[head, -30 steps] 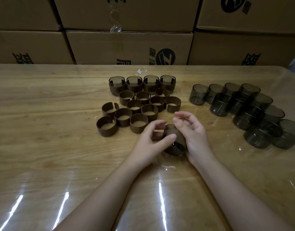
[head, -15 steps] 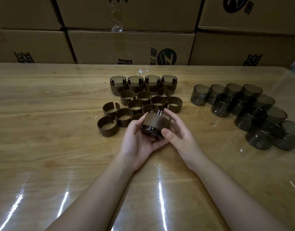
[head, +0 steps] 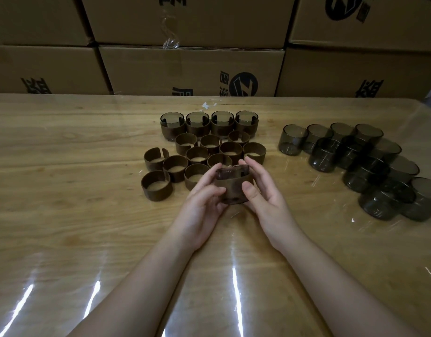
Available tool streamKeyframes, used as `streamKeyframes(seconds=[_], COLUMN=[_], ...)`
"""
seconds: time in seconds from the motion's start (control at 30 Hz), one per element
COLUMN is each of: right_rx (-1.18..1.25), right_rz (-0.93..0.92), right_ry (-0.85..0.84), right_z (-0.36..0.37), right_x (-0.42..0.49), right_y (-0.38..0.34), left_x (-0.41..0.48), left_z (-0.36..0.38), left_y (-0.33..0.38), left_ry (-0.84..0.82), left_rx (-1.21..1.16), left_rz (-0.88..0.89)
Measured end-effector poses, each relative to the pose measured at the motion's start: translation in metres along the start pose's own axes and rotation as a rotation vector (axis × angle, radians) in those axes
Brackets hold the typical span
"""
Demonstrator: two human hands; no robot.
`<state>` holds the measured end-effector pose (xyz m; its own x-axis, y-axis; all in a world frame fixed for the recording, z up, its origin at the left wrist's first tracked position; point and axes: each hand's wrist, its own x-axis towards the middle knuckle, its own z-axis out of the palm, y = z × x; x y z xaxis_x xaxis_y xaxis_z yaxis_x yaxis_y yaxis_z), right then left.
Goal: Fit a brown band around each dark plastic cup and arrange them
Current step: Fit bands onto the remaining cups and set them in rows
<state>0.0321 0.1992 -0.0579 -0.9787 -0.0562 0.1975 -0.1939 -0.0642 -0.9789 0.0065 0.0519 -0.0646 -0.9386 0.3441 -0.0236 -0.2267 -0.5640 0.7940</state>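
At the near centre of the table point(head: 63, 215), I had one dark cup point(head: 232, 171) between both hands, roughly upright, with a brown band point(head: 230, 188) round its wall. My left hand point(head: 199, 212) gripped it from the left, thumb on the near face and fingers curled behind. My right hand point(head: 268, 203) gripped from the right, thumb on the band and fingers along the far side. I couldn't tell if the base touched the table.

Just beyond the cup was a cluster of loose bands point(head: 197, 154), some touching. Behind them stood a row of four banded cups point(head: 209, 126), side by side. The bare cups point(head: 355, 161) were grouped well off to the right. A clear film point(head: 233, 288) covered the tabletop, and cardboard boxes point(head: 185, 66) were stacked along the far edge.
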Motion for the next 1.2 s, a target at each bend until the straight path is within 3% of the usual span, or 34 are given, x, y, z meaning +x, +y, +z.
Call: streamKeyframes(seconds=[0.2, 1.2], right_rx=[0.005, -0.053], right_rz=[0.017, 0.014], right_ry=[-0.005, 0.001], right_z=[-0.001, -0.005], right_x=[0.001, 0.005], right_y=[0.000, 0.012], left_x=[0.001, -0.001], left_z=[0.003, 0.006], left_y=[-0.004, -0.003], left_ry=[0.050, 0.038], left_rx=[0.011, 0.186], left_rz=[0.074, 0.080])
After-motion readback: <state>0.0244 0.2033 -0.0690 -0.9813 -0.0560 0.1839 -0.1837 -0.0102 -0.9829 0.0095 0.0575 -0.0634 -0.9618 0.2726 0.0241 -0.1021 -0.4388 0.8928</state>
